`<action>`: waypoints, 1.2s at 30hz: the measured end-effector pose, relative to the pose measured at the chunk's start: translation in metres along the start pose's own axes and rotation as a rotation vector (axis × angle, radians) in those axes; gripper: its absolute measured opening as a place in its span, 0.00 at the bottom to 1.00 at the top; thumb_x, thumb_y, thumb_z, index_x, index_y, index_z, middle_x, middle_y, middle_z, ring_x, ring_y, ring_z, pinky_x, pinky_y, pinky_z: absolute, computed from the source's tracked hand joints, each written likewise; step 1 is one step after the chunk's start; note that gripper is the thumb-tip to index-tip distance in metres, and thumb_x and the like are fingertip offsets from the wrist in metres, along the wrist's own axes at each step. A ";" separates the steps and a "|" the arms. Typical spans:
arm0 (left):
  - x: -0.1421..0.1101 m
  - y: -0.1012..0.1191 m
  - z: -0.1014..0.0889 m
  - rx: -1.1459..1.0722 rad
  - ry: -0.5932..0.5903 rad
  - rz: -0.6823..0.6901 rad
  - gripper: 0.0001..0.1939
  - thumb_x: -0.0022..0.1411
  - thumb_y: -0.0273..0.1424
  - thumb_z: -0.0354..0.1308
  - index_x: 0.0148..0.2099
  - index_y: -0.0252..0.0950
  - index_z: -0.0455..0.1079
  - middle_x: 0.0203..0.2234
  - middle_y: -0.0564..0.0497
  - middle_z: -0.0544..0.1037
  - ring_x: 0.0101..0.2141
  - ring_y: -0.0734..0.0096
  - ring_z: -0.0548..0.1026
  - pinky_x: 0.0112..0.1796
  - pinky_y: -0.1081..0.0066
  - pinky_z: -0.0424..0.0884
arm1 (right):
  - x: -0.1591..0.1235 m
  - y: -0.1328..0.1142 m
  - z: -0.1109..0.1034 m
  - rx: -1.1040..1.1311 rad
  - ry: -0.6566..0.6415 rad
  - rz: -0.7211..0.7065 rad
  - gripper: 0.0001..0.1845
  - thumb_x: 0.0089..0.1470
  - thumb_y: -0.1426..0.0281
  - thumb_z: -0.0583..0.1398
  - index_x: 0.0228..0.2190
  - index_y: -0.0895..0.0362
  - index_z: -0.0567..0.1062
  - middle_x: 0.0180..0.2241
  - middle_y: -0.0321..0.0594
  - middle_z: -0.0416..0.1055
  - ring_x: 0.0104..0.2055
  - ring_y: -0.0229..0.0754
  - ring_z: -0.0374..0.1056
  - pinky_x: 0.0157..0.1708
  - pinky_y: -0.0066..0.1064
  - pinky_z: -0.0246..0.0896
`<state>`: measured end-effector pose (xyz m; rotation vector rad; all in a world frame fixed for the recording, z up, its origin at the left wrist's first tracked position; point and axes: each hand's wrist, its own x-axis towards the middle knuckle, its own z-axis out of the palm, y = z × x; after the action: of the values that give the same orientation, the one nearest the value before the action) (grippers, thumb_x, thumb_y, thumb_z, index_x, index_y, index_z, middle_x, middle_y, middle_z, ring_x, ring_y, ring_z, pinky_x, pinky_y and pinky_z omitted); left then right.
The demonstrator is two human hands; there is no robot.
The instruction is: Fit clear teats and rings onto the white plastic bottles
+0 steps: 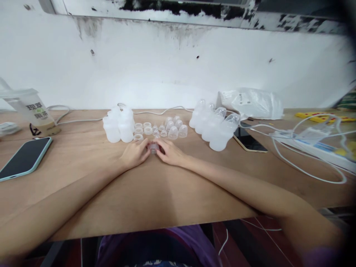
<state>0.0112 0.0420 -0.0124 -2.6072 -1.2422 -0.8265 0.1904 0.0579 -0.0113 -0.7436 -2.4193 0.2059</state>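
My left hand (135,154) and my right hand (170,152) meet at the middle of the table. Between their fingertips they grip a small clear plastic bottle ring (153,149); the fingers cover its upper part. Just beyond my hands lie several loose screw rings (147,129), clear bottle nipples (162,132) and domed clear caps (172,132). To the left of the rings, frosted bottle bodies (126,129) stand in a cluster. A row of frosted bottles with domed caps (218,137) stands at the right.
A phone (25,157) and a drink cup (39,111) are on the left. Behind the capped bottles lies a crumpled plastic bag (250,104), near another phone (250,142). A power strip (319,148) with looping white cables occupies the right side. The table (133,207) ends near my body.
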 end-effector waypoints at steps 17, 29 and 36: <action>0.001 -0.006 0.005 -0.148 -0.053 -0.077 0.09 0.53 0.35 0.51 0.36 0.37 0.58 0.29 0.51 0.70 0.30 0.67 0.70 0.30 0.68 0.66 | -0.001 0.001 -0.002 -0.024 -0.060 0.057 0.16 0.49 0.71 0.52 0.42 0.57 0.63 0.35 0.41 0.67 0.32 0.37 0.62 0.32 0.29 0.57; 0.005 0.005 0.002 -0.135 -0.063 -0.153 0.06 0.54 0.33 0.48 0.34 0.36 0.57 0.26 0.52 0.69 0.27 0.70 0.69 0.27 0.71 0.63 | 0.001 -0.005 0.002 0.021 -0.024 0.167 0.17 0.48 0.75 0.52 0.42 0.58 0.64 0.32 0.40 0.68 0.30 0.37 0.62 0.31 0.28 0.55; 0.003 -0.001 0.004 -0.128 -0.071 -0.142 0.08 0.52 0.31 0.50 0.36 0.36 0.57 0.27 0.52 0.69 0.27 0.70 0.69 0.26 0.72 0.62 | 0.002 -0.001 0.004 0.054 0.014 0.124 0.17 0.48 0.73 0.54 0.43 0.58 0.65 0.35 0.41 0.68 0.32 0.37 0.62 0.34 0.29 0.56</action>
<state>0.0137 0.0463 -0.0142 -2.6946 -1.4550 -0.8704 0.1857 0.0584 -0.0132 -0.8685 -2.3468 0.3139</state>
